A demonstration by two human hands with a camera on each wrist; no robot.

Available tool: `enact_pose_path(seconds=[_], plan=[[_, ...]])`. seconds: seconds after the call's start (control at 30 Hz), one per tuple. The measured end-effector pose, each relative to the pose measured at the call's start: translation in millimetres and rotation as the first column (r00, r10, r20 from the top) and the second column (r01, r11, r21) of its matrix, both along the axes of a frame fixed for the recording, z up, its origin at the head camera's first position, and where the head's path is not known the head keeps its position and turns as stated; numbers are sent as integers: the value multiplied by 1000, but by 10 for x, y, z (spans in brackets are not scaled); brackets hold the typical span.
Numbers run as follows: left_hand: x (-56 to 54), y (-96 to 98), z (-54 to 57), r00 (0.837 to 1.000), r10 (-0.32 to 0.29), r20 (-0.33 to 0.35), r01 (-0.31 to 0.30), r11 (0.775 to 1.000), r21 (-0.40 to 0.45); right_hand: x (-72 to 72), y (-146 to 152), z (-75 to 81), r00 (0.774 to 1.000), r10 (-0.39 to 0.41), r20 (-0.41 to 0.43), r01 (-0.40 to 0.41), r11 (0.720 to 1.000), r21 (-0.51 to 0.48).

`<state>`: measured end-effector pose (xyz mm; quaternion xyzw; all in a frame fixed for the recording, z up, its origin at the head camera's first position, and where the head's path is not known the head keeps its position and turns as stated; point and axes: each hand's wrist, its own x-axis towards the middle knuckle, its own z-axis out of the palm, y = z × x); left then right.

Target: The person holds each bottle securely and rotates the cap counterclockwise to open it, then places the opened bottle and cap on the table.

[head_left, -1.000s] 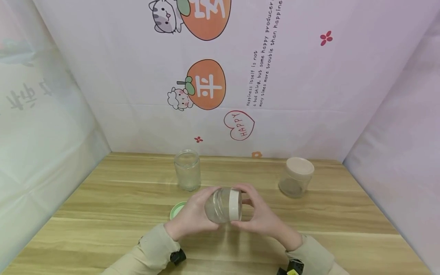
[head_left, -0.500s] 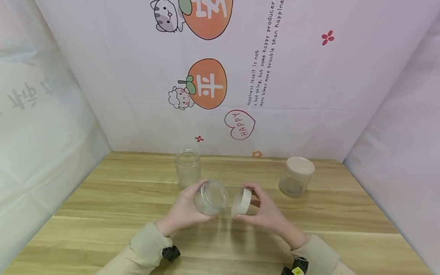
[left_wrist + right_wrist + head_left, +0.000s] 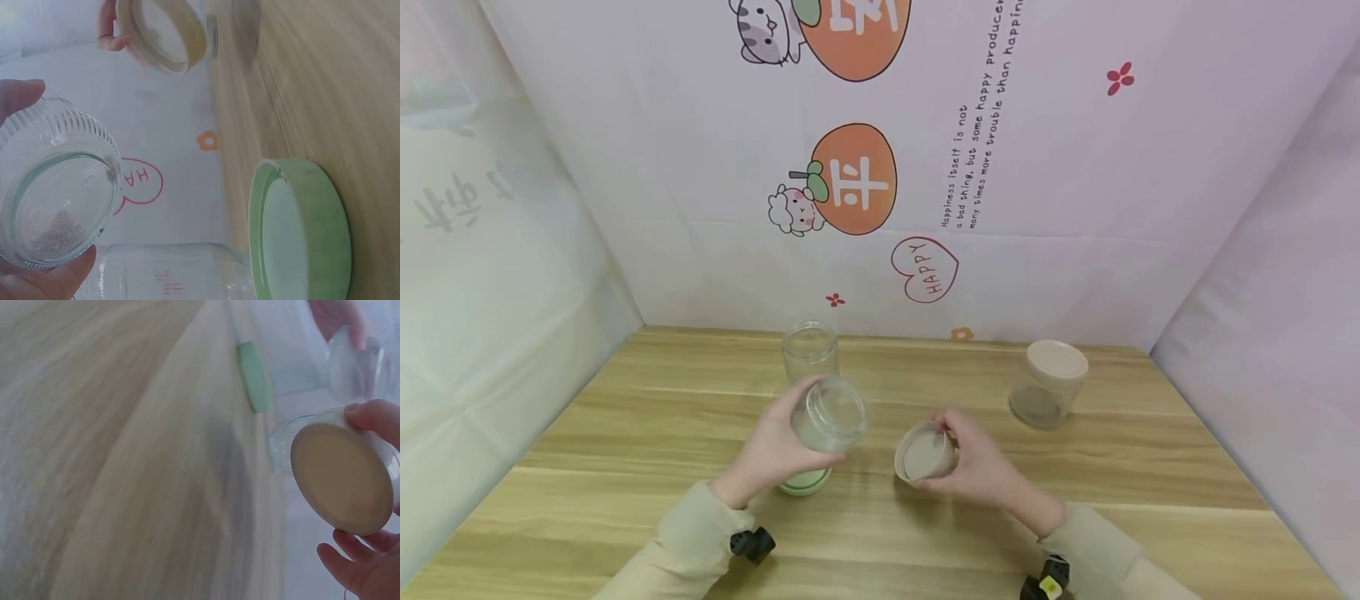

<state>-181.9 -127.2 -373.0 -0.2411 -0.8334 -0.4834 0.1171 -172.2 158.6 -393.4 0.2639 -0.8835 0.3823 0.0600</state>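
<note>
My left hand [image 3: 782, 446] grips a clear glass jar [image 3: 831, 414] around its side, tilted with its uncovered mouth toward the right. In the left wrist view the jar's ribbed wall [image 3: 81, 128] and round base show. A beige screw lid [image 3: 925, 454] is held by its edge in my right hand [image 3: 973, 467], its hollow inner side facing left and up. The right wrist view shows the lid's flat outer face [image 3: 342, 478]. Jar and lid are apart, both above the table. A green lid [image 3: 805, 483] lies on the table below my left hand, its hollow side up.
An uncovered taller glass jar [image 3: 810, 354] stands behind my left hand, partly hidden by it. Toward the back right stands a glass jar with a beige lid [image 3: 1048, 387]. White printed cloth [image 3: 1037, 275] walls the wooden table [image 3: 700, 375] at the back and sides.
The beige lid has come off the jar. My left hand has moved left with the jar, while my right hand has moved slightly right and turned the lid's inside upward.
</note>
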Motion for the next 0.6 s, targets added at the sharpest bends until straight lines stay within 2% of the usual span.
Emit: enact_pose_path(seconds=[0.2,0.4,0.6], plan=[[-20,-64,-19,1000,9,17,-10,1000,18,-36,-5,-115,992,81,-99,-68,989,132],[-19,-87,-34,999,13,35,-14,1000,24,-45,-41,-183,988,132,-78,-111,967,231],[-11,-76,-23,999,15,38,-15,1000,19,-59,-37,-216,986,152,-70,-127,954,272]])
